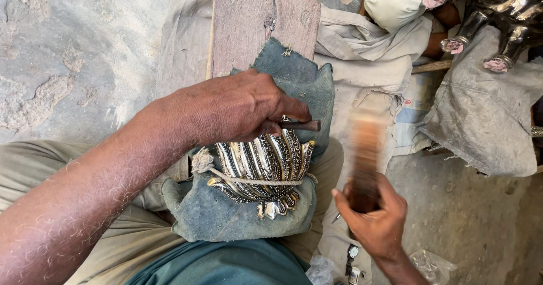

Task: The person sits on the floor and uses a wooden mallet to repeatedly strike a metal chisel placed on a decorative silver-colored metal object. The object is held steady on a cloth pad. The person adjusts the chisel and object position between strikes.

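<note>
The left hand (pixel 235 107) comes in from the left across the lap, fingers wrapped tight around a short dark punch (pixel 300 125) whose end juts out to the right past the thumb; the fist sits low, just above the ribbed metal piece (pixel 263 169), likely so the tool's working end, hidden under the hand, stays steady on the surface. That piece, silver with dark grooves and a scalloped rim, lies in a fold of blue-grey cloth (pixel 226 214) on the thighs, and a cord (pixel 254 180) crosses it, apparently to bind it to the padding so it cannot slip. Behind it a wooden plank (pixel 243 22) runs away from the knees over pale sacking (pixel 367 59). To the right, the right hand (pixel 376 223) clamps the lower end of a wooden mallet (pixel 365 155), its upper part blurred with motion, beside the punch. At far right, shiny metal figures (pixel 503 13) rest on grey cloth (pixel 486 115).
</note>
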